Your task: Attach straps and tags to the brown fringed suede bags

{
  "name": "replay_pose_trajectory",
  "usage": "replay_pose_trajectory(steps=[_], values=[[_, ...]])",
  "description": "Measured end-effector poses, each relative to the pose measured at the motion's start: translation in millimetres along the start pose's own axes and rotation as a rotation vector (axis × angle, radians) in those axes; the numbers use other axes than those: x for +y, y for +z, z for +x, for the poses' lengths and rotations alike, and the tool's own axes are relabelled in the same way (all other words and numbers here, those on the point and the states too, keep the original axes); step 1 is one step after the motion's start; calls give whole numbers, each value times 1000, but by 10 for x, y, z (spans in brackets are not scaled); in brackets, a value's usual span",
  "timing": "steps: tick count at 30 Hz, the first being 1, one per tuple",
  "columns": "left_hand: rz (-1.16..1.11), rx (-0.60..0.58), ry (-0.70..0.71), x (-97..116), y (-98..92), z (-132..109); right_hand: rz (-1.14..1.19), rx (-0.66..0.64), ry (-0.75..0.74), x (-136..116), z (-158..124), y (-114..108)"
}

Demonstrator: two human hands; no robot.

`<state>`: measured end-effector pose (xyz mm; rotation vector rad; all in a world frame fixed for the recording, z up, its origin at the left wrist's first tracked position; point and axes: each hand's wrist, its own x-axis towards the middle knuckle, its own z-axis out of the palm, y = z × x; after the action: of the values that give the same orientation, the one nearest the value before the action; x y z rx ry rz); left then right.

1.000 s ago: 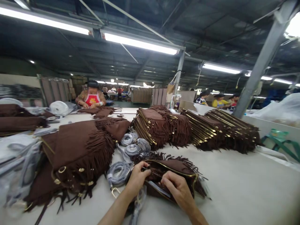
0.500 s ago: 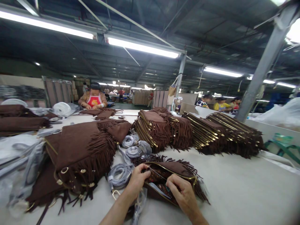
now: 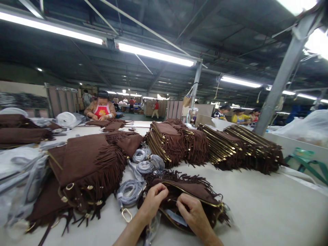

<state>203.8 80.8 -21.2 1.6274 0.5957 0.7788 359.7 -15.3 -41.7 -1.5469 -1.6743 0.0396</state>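
Note:
A brown fringed bag point(image 3: 197, 190) lies in front of me, its gold zipper open and its mouth facing me. My left hand point(image 3: 155, 199) is at the left of the mouth, thumb and finger pinched; what they hold, if anything, is hidden. My right hand point(image 3: 192, 211) reaches over the opening with its fingers closed, and a thin light strand shows at the fingertips. A pale blue-grey piece point(image 3: 176, 217) lies inside the bag, below the right hand. Beside the bag on the left are a plastic-wrapped coiled strap point(image 3: 130, 192) and a gold clasp point(image 3: 126, 215).
More fringed bags point(image 3: 85, 160) are piled at the left. Stacks of brown bags with gold zippers point(image 3: 220, 145) stand along the far side of the white table point(image 3: 271, 205). Several wrapped straps point(image 3: 145, 167) lie between. A co-worker in a red apron point(image 3: 102, 111) is across the table.
My hands have come closer together, the right one moving left. The strand that stretched between them is now mostly hidden. The bag's mouth has shifted slightly.

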Motion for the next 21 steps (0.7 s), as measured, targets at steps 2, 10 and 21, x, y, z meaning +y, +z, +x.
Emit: replay_pose_trajectory(steps=[2, 10, 21], values=[[92, 42, 45, -8, 6, -4, -32, -8, -29, 0, -12, -2], [709, 43, 255, 339, 114, -177, 43, 139, -234, -91, -54, -7], [675, -341, 310, 575, -312, -218, 559, -113, 113, -133, -97, 111]])
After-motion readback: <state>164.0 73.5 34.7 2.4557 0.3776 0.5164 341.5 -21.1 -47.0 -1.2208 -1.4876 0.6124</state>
